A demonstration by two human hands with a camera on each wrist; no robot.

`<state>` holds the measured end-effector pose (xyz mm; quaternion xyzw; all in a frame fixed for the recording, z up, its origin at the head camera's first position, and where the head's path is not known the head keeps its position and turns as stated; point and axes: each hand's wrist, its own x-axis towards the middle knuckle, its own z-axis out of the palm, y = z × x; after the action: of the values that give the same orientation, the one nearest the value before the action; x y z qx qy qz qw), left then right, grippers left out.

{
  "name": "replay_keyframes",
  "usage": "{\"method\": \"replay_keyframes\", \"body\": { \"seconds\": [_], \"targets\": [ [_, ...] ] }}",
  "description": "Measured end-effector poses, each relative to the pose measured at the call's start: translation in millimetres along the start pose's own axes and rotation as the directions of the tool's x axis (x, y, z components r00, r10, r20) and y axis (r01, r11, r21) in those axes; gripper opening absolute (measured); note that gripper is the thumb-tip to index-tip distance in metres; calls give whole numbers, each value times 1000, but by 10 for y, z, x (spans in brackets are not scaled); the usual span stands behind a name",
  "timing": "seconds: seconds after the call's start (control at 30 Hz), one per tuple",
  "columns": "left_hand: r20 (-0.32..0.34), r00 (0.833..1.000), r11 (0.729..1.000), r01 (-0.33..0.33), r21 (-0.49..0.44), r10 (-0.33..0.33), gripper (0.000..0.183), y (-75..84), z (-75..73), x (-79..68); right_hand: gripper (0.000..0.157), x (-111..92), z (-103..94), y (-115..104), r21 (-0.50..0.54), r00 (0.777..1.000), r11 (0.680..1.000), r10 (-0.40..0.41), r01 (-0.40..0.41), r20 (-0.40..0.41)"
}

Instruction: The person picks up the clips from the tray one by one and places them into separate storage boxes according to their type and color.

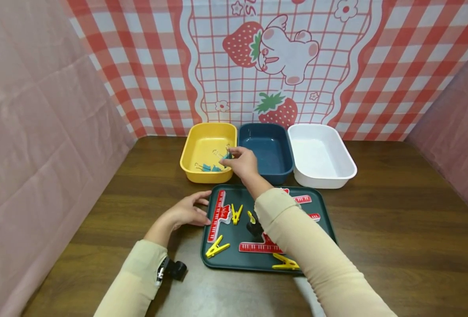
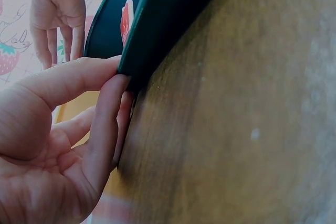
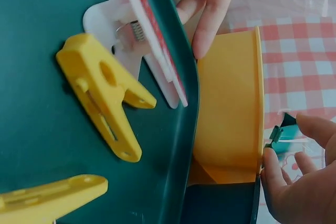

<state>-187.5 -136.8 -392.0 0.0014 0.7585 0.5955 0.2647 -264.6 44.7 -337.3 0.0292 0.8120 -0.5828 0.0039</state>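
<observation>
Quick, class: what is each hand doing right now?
Left hand: open, fingers resting against the edge of the green tray.
Right hand: pinching a teal binder clip over the yellow bin.

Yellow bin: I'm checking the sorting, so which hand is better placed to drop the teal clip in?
Right hand: it pinches the teal clip over the yellow bin. Left hand rests on the tray edge.
</observation>
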Motion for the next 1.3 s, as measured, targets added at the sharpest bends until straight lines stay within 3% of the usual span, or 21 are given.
{"method": "replay_keyframes", "body": {
  "seconds": [0.5,0.77,1.3],
  "targets": [
    [-26,1000,1000,9,4,-9,84,15,28,0,43,-5,-58,45,108,1000,994,26,-24,-11],
    [-38,999,1000,8,4,-8,86,6,28,-12,45,-53,-105,92,208,999,977,39,-45,33],
    [-37,999,1000,14,14,-14,86,14,37,-1,40,-246,-289,175,282,995,957,47,-70,87]
  ]
}}
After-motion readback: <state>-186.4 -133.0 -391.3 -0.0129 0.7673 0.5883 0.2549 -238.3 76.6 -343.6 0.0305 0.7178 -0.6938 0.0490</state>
